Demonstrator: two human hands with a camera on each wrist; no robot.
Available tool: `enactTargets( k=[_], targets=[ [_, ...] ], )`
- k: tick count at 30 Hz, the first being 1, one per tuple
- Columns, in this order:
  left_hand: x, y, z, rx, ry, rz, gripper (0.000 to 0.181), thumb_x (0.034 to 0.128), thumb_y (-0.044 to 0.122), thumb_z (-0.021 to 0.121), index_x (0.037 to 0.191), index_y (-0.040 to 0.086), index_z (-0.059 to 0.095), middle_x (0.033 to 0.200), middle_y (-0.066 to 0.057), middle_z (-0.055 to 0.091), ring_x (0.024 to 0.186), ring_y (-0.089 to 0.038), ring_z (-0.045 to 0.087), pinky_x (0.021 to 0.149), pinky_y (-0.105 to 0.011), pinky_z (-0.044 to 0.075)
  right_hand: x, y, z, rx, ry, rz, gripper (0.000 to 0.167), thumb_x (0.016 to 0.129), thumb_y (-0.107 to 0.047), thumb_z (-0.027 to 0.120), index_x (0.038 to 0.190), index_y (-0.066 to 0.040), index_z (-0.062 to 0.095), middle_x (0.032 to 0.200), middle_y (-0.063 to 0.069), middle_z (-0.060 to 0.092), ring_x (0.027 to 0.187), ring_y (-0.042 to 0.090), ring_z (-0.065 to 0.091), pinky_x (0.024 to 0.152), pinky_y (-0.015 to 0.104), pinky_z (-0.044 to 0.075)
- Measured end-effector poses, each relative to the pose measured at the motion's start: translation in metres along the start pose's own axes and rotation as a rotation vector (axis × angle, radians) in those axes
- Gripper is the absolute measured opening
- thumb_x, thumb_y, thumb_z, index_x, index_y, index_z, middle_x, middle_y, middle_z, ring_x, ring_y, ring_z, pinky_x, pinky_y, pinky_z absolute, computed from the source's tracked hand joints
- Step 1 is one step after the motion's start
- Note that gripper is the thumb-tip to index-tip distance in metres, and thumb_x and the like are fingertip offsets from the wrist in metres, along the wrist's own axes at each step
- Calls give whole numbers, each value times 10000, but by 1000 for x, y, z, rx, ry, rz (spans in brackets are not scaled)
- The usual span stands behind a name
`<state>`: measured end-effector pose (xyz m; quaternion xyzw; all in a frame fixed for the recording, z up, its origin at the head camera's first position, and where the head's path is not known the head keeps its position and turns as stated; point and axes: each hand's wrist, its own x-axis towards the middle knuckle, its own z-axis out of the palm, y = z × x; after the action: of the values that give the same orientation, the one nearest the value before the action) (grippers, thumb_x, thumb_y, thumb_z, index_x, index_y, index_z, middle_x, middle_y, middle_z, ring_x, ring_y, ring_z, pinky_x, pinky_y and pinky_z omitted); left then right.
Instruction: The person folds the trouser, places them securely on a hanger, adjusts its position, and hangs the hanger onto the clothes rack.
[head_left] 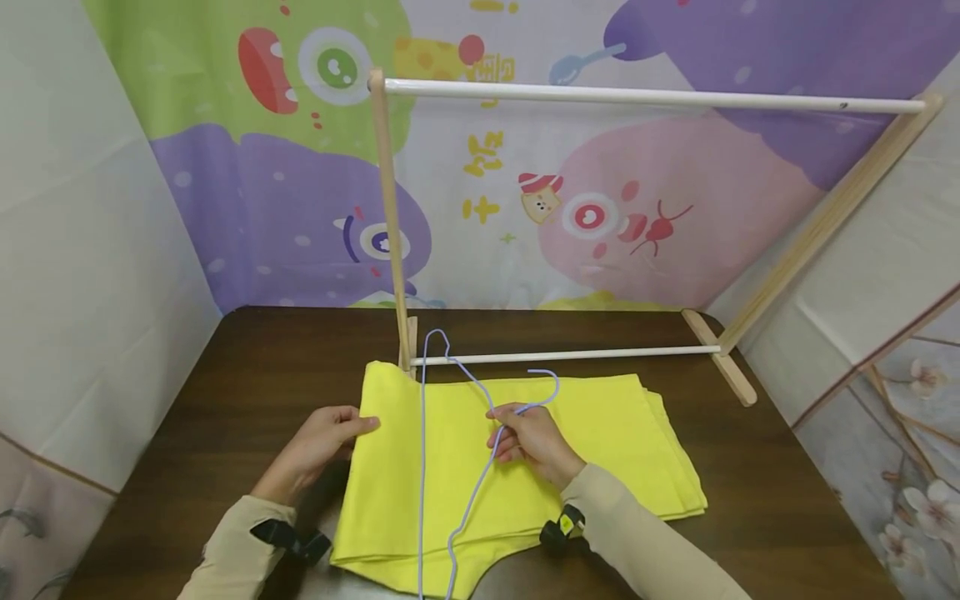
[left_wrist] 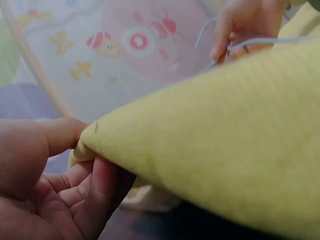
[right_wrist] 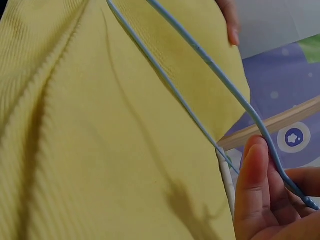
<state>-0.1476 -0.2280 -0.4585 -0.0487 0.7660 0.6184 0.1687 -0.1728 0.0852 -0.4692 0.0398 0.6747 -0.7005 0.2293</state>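
A folded yellow cloth garment (head_left: pixel 465 467), ribbed in the right wrist view, spreads over the brown table. My left hand (head_left: pixel 322 446) pinches its left edge between thumb and fingers, and the left wrist view shows the lifted fold (left_wrist: pixel 190 145) close up. Near the hook's base, my right hand (head_left: pixel 532 437) grips a light blue-purple wire hanger (head_left: pixel 423 483). The hanger's hook curves up beyond that hand, while its long frame stands above the cloth toward the near edge. In the right wrist view the hanger wire (right_wrist: pixel 220 75) passes my curled fingers (right_wrist: pixel 255 185).
Behind the garment stands a rack with wooden legs (head_left: pixel 392 217), a white top bar (head_left: pixel 637 96) and a white lower bar (head_left: pixel 570 356). A cartoon-printed curtain (head_left: pixel 480 275) hangs at the back. Pale panels (head_left: pixel 75 250) flank the brown table (head_left: pixel 247 367).
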Motion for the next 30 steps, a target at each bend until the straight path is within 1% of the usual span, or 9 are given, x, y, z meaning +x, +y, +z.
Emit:
enactTargets(
  k=[6, 11, 13, 17, 21, 23, 26, 28, 30],
  targets=[
    [2, 14, 14, 1, -1, 14, 260, 907, 261, 680, 795, 58, 561, 747, 34, 583, 683, -105, 618, 633, -292, 541, -4, 0, 2, -20, 7, -25, 370, 1009, -171, 511, 1195, 142, 575, 604, 18, 646, 457, 62, 590, 464, 205, 512],
    [6, 20, 26, -22, -12, 20, 241, 889, 227, 697, 807, 45, 562, 749, 28, 582, 674, -102, 622, 635, -298, 548, -6, 0, 3, -28, 4, -37, 370, 1009, -168, 504, 1193, 146, 574, 605, 19, 644, 455, 67, 589, 464, 212, 512],
    [7, 22, 30, -26, -22, 23, 238, 890, 224, 696, 825, 34, 567, 767, 21, 586, 685, -102, 632, 648, -301, 560, -6, 0, 3, -30, 11, -38, 364, 1010, -165, 500, 1192, 141, 578, 604, 19, 644, 454, 70, 589, 464, 213, 512],
    [10, 26, 36, -28, -68, 23, 250, 909, 230, 677, 900, -4, 587, 808, 13, 604, 707, -93, 643, 664, -282, 574, -7, 0, 4, -38, 19, -39, 355, 1014, -159, 491, 1189, 137, 583, 602, 18, 643, 456, 71, 590, 465, 214, 513],
    [11, 27, 38, -49, -177, 41, 314, 941, 205, 633, 1055, -82, 576, 847, -10, 617, 730, -110, 639, 705, -283, 583, -10, 1, 5, -42, 13, -38, 355, 1017, -155, 482, 1190, 140, 578, 602, 14, 641, 457, 67, 588, 467, 214, 513],
    [10, 26, 40, -56, -255, 73, 358, 955, 177, 609, 1139, -123, 548, 878, -14, 638, 766, -125, 653, 747, -304, 588, -10, 1, 6, -43, 9, -38, 355, 1016, -152, 482, 1191, 143, 575, 601, 11, 640, 456, 66, 586, 469, 213, 512],
    [10, 22, 42, -46, -366, 144, 403, 959, 117, 593, 1216, -177, 493, 938, -32, 665, 843, -110, 664, 828, -360, 582, -12, 1, 5, -43, 2, -40, 358, 1016, -150, 482, 1193, 148, 571, 602, 8, 642, 456, 64, 587, 469, 210, 512],
    [10, 19, 44, 25, -401, 209, 403, 945, 91, 604, 1228, -175, 493, 987, -92, 679, 898, -108, 657, 852, -349, 571, -12, 0, 5, -45, -2, -39, 363, 1016, -156, 487, 1195, 148, 569, 603, 3, 643, 456, 63, 590, 471, 208, 513],
    [10, 17, 47, 137, -409, 268, 417, 926, 81, 633, 1240, -158, 501, 1052, -168, 666, 953, -159, 651, 874, -353, 555, -13, 1, 4, -48, -6, -42, 365, 1016, -155, 484, 1195, 152, 566, 603, 3, 643, 457, 63, 593, 470, 207, 513]
  ],
)
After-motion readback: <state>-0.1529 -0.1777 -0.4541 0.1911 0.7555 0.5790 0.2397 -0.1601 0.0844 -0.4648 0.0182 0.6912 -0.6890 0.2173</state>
